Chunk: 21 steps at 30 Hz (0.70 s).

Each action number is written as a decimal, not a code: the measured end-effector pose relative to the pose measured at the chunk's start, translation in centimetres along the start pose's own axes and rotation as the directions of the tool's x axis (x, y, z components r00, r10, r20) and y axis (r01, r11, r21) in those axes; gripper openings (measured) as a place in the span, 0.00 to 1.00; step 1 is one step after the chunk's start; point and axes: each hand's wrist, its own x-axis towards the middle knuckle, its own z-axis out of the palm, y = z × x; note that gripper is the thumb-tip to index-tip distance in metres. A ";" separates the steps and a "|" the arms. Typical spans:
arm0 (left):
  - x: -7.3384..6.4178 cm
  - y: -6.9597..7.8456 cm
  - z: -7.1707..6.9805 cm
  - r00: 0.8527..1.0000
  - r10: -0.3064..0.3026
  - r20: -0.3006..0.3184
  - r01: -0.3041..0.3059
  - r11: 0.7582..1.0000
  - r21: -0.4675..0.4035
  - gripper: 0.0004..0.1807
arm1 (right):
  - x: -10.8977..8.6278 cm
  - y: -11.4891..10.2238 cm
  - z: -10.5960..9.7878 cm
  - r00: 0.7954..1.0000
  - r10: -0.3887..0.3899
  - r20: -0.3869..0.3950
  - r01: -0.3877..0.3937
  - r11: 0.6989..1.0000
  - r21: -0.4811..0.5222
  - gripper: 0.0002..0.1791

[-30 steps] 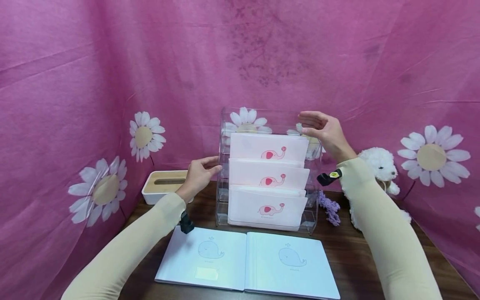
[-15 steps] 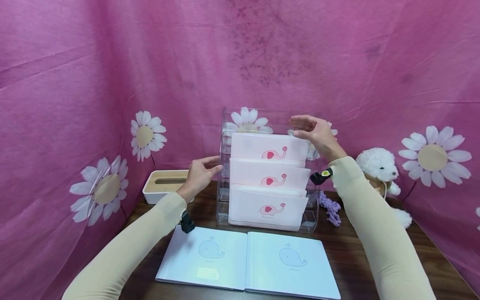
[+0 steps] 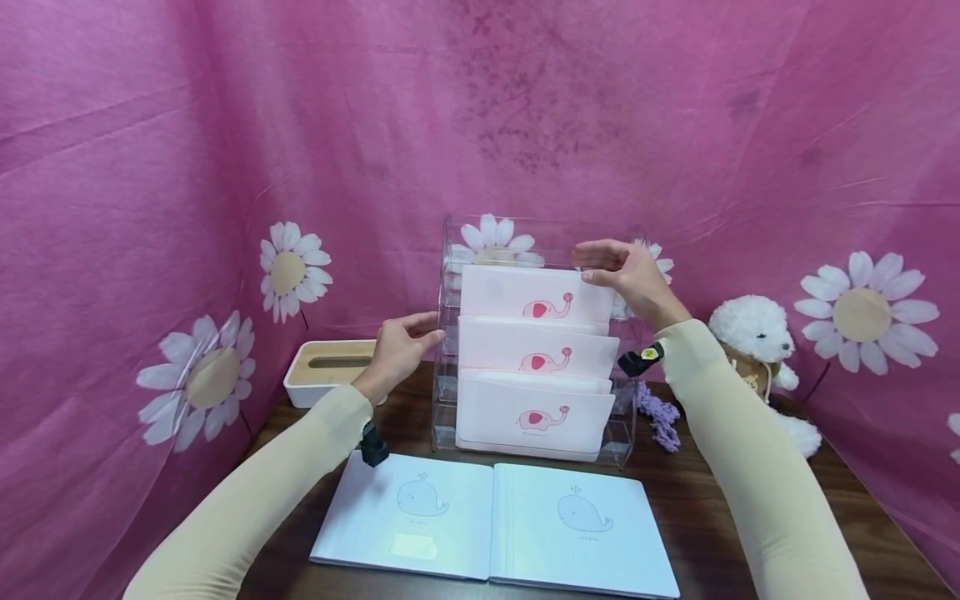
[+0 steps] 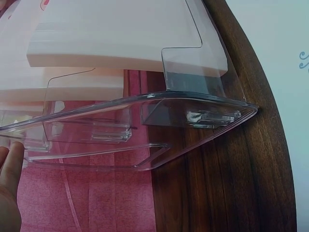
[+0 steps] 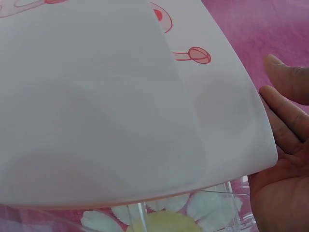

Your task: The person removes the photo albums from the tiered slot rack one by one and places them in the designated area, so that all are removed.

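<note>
A clear acrylic tiered rack (image 3: 619,442) stands on the table, holding white booklets printed with a red elephant in several tiers. My left hand (image 3: 397,353) holds the rack's left side, thumb in front and fingers reaching farther back. In the left wrist view, fingertips (image 4: 15,150) are right at the clear side panel. By the upper right corner of the top booklet (image 3: 498,292) is my right hand (image 3: 632,279), fingers extended. The right wrist view shows those fingers (image 5: 285,116) behind the booklet's edge and the thumb raised apart from it.
Two white whale-print booklets (image 3: 457,558) lie side by side in front of the rack. Left of it stands a tissue box (image 3: 307,392) with a wooden lid. A purple yarn-like bundle (image 3: 660,421) and a white plush toy (image 3: 752,322) are at the right. Pink floral cloth (image 3: 375,125) hangs behind.
My right hand has moved left and slightly down, from above the rack's right side to the top booklet's corner. My left hand has stayed in place.
</note>
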 end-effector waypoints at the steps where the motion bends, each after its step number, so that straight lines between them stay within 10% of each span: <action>1: 0.0 0.0 0.0 1.000 0.000 0.000 0.000 1.000 0.000 0.23 | -0.1 0.0 0.1 1.000 -0.002 -0.004 0.002 1.000 0.002 0.24; 12: 0.1 -0.2 0.1 1.000 0.027 -0.016 -0.027 0.999 -0.018 0.22 | -2.0 1.0 1.4 0.996 0.093 0.011 -0.093 0.996 0.000 0.27; 21: 0.5 -0.4 0.3 0.998 0.053 -0.030 -0.054 0.998 -0.036 0.21 | -1.7 2.0 1.9 0.999 0.028 -0.015 -0.026 0.988 0.151 0.23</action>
